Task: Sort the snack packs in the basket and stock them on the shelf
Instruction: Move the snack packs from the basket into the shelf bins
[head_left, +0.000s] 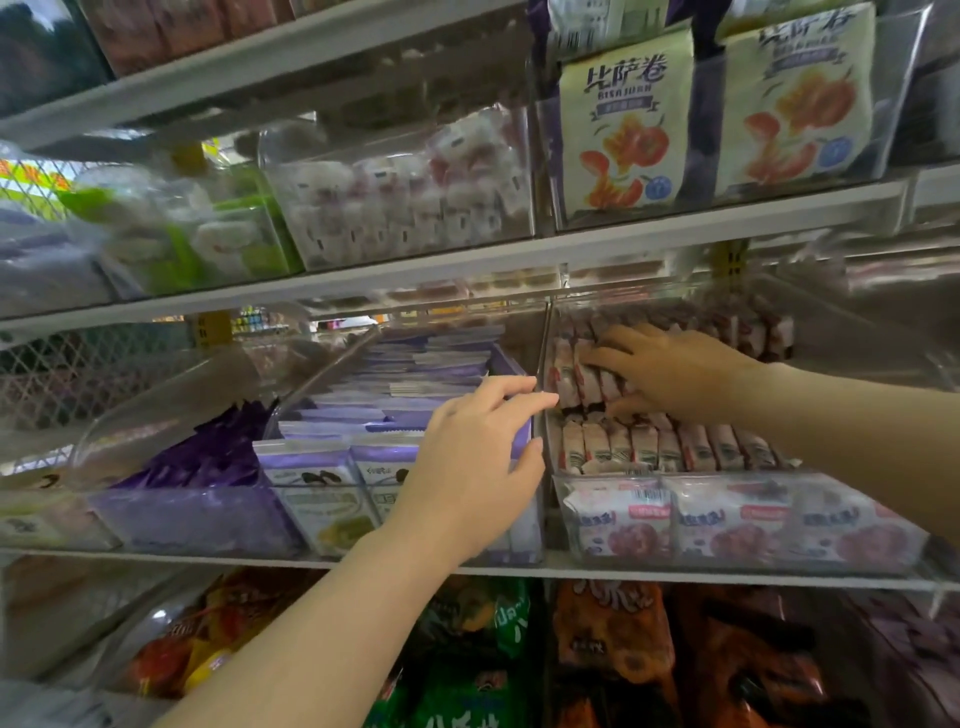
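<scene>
Small red-and-white snack packs (644, 447) stand in rows inside a clear bin (737, 551) on the middle shelf, right of centre. My right hand (670, 371) reaches into that bin from the right, fingers spread and curled over the upper row of these packs. My left hand (472, 467) hovers in front of the neighbouring bin of purple-and-white packs (395, 395), fingers relaxed, fingertips near the divider between the two bins, holding nothing. No basket is in view.
A bin of dark purple packs (208, 457) sits at the left. The shelf above holds white wrapped sweets (405, 197) and cream bags with orange print (623, 130). Below are green and orange bags (519, 665). A metal shelf edge (519, 569) runs across.
</scene>
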